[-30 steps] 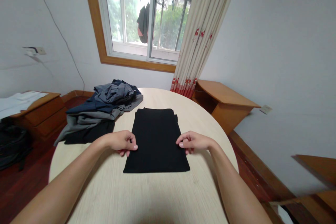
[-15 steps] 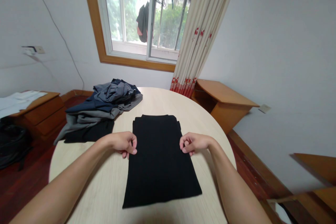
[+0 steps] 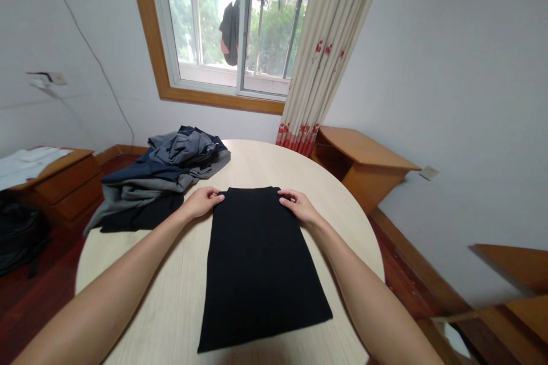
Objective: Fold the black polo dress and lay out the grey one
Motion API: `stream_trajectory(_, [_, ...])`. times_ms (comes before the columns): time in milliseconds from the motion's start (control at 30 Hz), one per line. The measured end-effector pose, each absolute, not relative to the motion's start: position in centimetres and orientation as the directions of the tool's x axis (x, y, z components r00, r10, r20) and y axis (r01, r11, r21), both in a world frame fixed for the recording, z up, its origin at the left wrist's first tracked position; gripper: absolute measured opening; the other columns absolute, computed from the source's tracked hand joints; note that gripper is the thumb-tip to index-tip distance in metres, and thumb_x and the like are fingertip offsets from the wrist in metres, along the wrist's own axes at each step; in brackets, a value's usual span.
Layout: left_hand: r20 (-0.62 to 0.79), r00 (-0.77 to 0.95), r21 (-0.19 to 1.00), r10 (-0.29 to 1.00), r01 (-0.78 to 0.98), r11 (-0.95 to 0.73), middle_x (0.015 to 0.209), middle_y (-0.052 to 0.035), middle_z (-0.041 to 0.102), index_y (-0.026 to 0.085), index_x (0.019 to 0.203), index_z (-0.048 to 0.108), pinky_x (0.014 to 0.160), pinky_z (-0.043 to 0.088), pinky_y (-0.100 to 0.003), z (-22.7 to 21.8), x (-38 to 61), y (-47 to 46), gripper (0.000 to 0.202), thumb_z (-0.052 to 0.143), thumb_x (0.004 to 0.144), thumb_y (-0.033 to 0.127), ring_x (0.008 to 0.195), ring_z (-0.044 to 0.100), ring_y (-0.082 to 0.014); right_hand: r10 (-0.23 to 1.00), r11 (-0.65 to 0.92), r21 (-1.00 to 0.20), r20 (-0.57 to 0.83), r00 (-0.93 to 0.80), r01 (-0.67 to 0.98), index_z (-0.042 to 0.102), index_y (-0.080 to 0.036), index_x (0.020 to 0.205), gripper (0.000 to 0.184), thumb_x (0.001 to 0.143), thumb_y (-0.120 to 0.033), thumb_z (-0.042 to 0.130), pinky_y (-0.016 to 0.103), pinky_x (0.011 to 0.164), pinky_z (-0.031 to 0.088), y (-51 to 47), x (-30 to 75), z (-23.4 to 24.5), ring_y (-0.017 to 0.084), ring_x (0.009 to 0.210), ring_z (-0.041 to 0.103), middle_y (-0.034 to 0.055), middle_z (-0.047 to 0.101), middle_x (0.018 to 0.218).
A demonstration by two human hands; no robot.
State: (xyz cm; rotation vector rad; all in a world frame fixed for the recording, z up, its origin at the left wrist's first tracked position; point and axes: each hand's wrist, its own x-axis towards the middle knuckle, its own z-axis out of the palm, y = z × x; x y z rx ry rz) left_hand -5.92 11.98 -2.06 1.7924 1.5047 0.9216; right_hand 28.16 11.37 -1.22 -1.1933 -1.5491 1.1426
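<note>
A folded black garment (image 3: 261, 268) lies flat on the pale round table (image 3: 158, 285), its narrower end away from me. My left hand (image 3: 204, 201) pinches the garment's far left corner between thumb and fingers. At the far right corner, my right hand (image 3: 297, 204) grips the cloth in the same way. Between the two hands, a short strip of black fabric sticks out a little past the far edge. Which kind of garment it is, I cannot tell.
A heap of grey, navy and black clothes (image 3: 171, 162) sits at the table's left back. Beyond the table stand a wooden desk (image 3: 363, 154) on the right and a drawer cabinet (image 3: 68, 188) on the left. A curtain (image 3: 329, 40) hangs beside the window.
Both hands have moved away from me, from the garment's sides up to its far corners. Its near edge now lies slightly closer to me, and the cloth looks longer.
</note>
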Motion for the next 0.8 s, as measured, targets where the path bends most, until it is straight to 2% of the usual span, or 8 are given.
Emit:
stream_trajectory(133, [0.131,0.099,0.845,0.986,0.509,-0.163,0.060,0.0021,0.057,0.019,0.070,0.057,0.054,0.038,-0.026,-2.3,-5.8,11.6,0.048,0.067,0.063,0.066,0.057,0.054,-0.0165,0.991,0.066,-0.972,0.037,-0.130,0.227,0.069,-0.015,0.109,0.050,0.062,-0.031,0.074,0.024,0.048,0.035,11.6,27.8,-1.5,0.011,0.049,0.046,-0.0036,0.057,0.058])
stream_trajectory(200, [0.137,0.080,0.871,0.987,0.466,-0.159,0.059,0.0032,0.056,0.021,0.072,0.052,0.052,0.036,-0.025,-2.1,-5.7,11.2,0.047,0.067,0.066,0.065,0.055,0.052,-0.0151,0.992,0.105,-0.967,0.085,-0.096,0.231,0.069,-0.014,0.112,0.051,0.063,-0.031,0.071,0.023,0.047,0.030,11.4,27.9,-1.1,0.010,0.046,0.039,-0.0067,0.049,0.051])
stream_trajectory(267, [0.119,0.062,0.902,0.991,0.411,-0.134,0.057,0.0048,0.053,0.022,0.074,0.047,0.049,0.034,-0.024,-1.8,-5.5,10.8,0.047,0.065,0.067,0.064,0.051,0.049,-0.0140,0.980,0.201,-0.946,0.191,-0.063,0.254,0.070,-0.013,0.111,0.050,0.065,-0.033,0.070,0.023,0.047,0.027,11.2,28.2,-0.5,0.009,0.045,0.036,-0.0070,0.047,0.050])
stream_trajectory(367, [0.131,0.005,0.919,0.991,0.374,-0.123,0.055,0.0068,0.049,0.024,0.074,0.042,0.048,0.031,-0.023,-1.2,-4.8,10.5,0.045,0.066,0.067,0.061,0.048,0.047,-0.0134,0.934,0.347,-0.867,0.355,-0.045,0.359,0.073,-0.013,0.106,0.043,0.069,-0.035,0.068,0.024,0.048,0.028,11.0,28.8,0.3,0.009,0.048,0.036,-0.0032,0.054,0.058])
stream_trajectory(467, [0.245,-0.036,0.869,0.969,0.451,-0.203,0.056,0.0073,0.046,0.023,0.077,0.045,0.051,0.032,-0.023,-1.0,-4.2,10.2,0.036,0.067,0.070,0.051,0.051,0.047,-0.0133,0.902,0.399,-0.780,0.429,-0.052,0.483,0.073,-0.015,0.103,0.036,0.073,-0.031,0.063,0.025,0.053,0.037,11.1,29.1,0.2,0.011,0.054,0.045,0.0025,0.065,0.076])
stream_trajectory(567, [0.335,-0.029,0.787,0.942,0.559,-0.263,0.060,0.0069,0.048,0.021,0.086,0.054,0.055,0.036,-0.025,-0.9,-4.1,10.0,0.026,0.067,0.074,0.040,0.055,0.049,-0.0141,0.918,0.349,-0.673,0.387,-0.092,0.653,0.073,-0.016,0.104,0.033,0.074,-0.022,0.061,0.029,0.066,0.047,11.3,29.1,-0.5,0.014,0.066,0.056,0.0063,0.069,0.094])
stream_trajectory(667, [0.370,-0.008,0.689,0.929,0.673,-0.269,0.071,0.0026,0.058,0.020,0.096,0.058,0.064,0.044,-0.028,-0.4,-4.4,9.8,0.023,0.066,0.078,0.033,0.065,0.056,-0.0170,0.948,0.261,-0.508,0.295,-0.119,0.821,0.072,-0.016,0.109,0.032,0.079,-0.020,0.061,0.032,0.081,0.050,11.0,28.8,-0.5,0.020,0.087,0.063,0.0098,0.069,0.106])
stream_trajectory(800, [0.531,0.088,0.431,0.843,0.828,-0.359,0.104,-0.0098,0.067,0.018,0.105,0.063,0.090,0.048,-0.038,1.1,-3.5,8.4,0.023,0.057,0.088,0.032,0.100,0.061,-0.0262,0.941,0.216,-0.241,0.309,-0.136,0.946,0.069,-0.015,0.118,0.034,0.090,-0.028,0.056,0.042,0.096,0.046,9.3,27.5,1.2,0.030,0.111,0.060,0.0174,0.064,0.119])
